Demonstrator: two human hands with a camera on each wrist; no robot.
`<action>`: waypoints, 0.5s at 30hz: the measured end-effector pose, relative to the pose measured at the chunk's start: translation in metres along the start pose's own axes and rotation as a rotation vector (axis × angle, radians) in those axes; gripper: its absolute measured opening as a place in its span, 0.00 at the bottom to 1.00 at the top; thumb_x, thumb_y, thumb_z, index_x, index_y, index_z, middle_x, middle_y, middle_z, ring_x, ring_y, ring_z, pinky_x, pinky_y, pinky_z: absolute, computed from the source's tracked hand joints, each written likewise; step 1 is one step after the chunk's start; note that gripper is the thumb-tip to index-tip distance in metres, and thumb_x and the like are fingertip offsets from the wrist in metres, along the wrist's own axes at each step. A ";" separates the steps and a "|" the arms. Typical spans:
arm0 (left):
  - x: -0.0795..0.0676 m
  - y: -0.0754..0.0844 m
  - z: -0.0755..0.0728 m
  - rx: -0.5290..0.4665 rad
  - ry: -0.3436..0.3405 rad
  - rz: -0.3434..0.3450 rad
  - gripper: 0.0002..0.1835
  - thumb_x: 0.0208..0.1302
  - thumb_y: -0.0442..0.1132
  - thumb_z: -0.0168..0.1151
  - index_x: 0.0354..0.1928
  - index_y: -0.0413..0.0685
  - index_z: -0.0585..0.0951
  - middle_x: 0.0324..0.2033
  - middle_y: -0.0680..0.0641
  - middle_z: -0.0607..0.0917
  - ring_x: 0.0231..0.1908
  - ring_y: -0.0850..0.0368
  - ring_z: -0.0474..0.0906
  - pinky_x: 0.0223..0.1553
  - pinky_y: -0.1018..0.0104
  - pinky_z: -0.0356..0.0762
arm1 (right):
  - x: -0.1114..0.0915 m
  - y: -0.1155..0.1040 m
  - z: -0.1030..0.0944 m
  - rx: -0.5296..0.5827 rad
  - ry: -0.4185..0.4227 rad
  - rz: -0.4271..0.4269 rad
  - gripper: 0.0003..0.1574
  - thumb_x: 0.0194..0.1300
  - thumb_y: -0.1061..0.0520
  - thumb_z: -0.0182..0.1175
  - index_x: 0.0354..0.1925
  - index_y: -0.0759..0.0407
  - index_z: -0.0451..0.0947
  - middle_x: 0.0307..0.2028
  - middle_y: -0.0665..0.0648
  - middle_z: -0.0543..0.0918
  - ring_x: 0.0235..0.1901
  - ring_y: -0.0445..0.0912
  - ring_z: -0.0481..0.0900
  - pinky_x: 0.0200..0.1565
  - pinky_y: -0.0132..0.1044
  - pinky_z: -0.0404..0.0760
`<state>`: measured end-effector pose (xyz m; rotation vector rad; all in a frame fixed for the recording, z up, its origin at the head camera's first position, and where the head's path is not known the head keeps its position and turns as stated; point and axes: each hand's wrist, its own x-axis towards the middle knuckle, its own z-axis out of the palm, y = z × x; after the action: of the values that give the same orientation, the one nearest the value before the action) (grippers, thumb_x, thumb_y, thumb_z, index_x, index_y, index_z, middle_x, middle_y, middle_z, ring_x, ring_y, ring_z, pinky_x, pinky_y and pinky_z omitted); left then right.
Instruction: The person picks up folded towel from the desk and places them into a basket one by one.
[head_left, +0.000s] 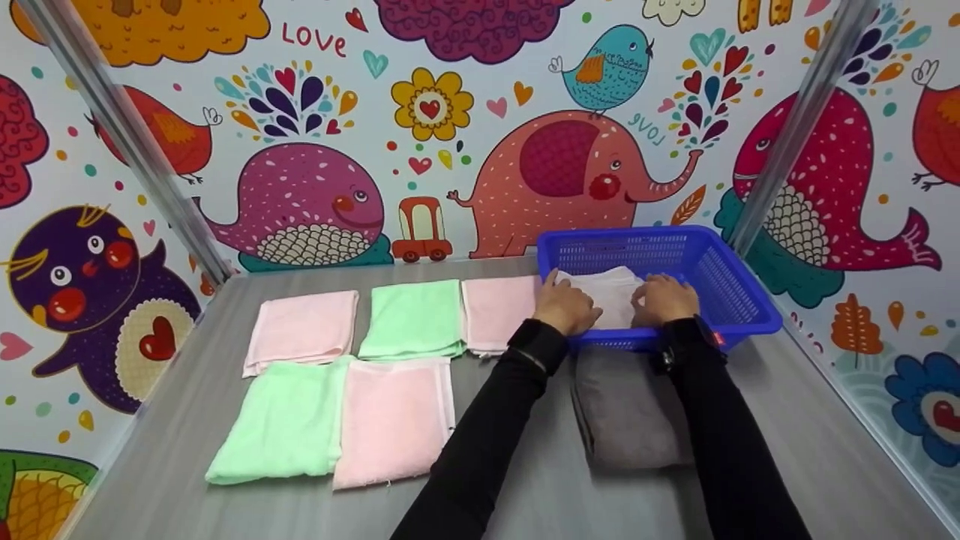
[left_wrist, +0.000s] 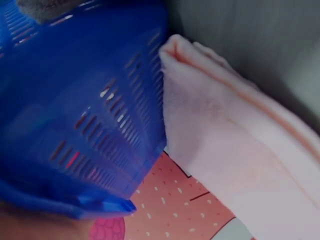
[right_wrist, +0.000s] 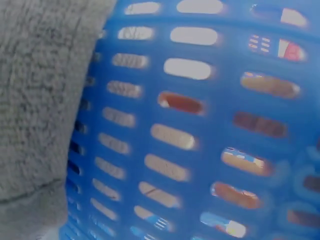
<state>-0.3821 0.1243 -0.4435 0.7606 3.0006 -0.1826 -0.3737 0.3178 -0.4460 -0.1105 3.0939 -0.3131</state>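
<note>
A pale whitish-pink towel (head_left: pixel 609 294) lies partly inside the near left part of the blue plastic basket (head_left: pixel 739 289). My left hand (head_left: pixel 568 304) grips its left side, fingers curled by the basket's left rim. On its right side, my right hand (head_left: pixel 667 300) holds the cloth with bent fingers. Both hands are over the basket, and the fingertips are partly hidden. Below the basket's near rim lies a folded dark grey towel (head_left: pixel 630 412). In the right wrist view, grey cloth (right_wrist: pixel 35 110) sits against the slotted basket wall (right_wrist: pixel 220 145).
Left of the basket, a folded pink towel (head_left: pixel 501 311) lies close to its wall. Farther left lie a green towel (head_left: pixel 412 319), a pink towel (head_left: pixel 304 330), a larger green towel (head_left: pixel 281 424) and another pink one (head_left: pixel 394 420). A patterned wall (head_left: pixel 427 172) stands behind the grey table (head_left: pixel 525 450).
</note>
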 end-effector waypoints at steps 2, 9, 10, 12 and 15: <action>-0.005 -0.003 -0.002 -0.040 0.053 0.027 0.27 0.80 0.62 0.39 0.67 0.66 0.81 0.67 0.58 0.81 0.72 0.56 0.69 0.79 0.52 0.51 | 0.001 0.000 0.000 -0.003 0.108 -0.024 0.23 0.62 0.53 0.66 0.53 0.63 0.87 0.62 0.72 0.80 0.66 0.69 0.72 0.69 0.71 0.62; -0.044 -0.024 -0.016 -0.140 0.226 0.120 0.28 0.79 0.60 0.47 0.77 0.68 0.69 0.75 0.55 0.71 0.76 0.51 0.64 0.76 0.47 0.60 | -0.013 -0.011 -0.002 0.140 0.400 -0.050 0.19 0.59 0.57 0.63 0.48 0.62 0.89 0.50 0.70 0.87 0.50 0.70 0.83 0.49 0.68 0.78; -0.054 -0.031 -0.015 -0.154 0.243 0.129 0.29 0.79 0.59 0.50 0.78 0.68 0.67 0.77 0.54 0.69 0.77 0.49 0.63 0.76 0.45 0.61 | -0.018 -0.013 0.000 0.167 0.431 -0.052 0.18 0.61 0.57 0.63 0.48 0.62 0.89 0.50 0.69 0.87 0.49 0.69 0.83 0.48 0.68 0.79; -0.080 -0.048 -0.011 -0.179 0.274 0.141 0.31 0.77 0.57 0.54 0.79 0.68 0.65 0.78 0.52 0.67 0.78 0.46 0.61 0.75 0.43 0.62 | -0.028 -0.017 0.005 0.216 0.485 -0.058 0.16 0.66 0.56 0.62 0.47 0.61 0.89 0.47 0.67 0.88 0.46 0.67 0.85 0.46 0.66 0.79; -0.126 -0.083 0.004 -0.230 0.325 0.114 0.33 0.74 0.54 0.60 0.78 0.63 0.67 0.76 0.48 0.70 0.74 0.41 0.67 0.69 0.40 0.70 | -0.043 -0.018 0.016 0.253 0.511 -0.065 0.15 0.70 0.52 0.63 0.44 0.60 0.89 0.40 0.63 0.90 0.40 0.61 0.86 0.43 0.62 0.79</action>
<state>-0.3108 -0.0087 -0.4306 1.0177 3.1774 0.3158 -0.3288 0.2999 -0.4565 -0.1441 3.5106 -0.8559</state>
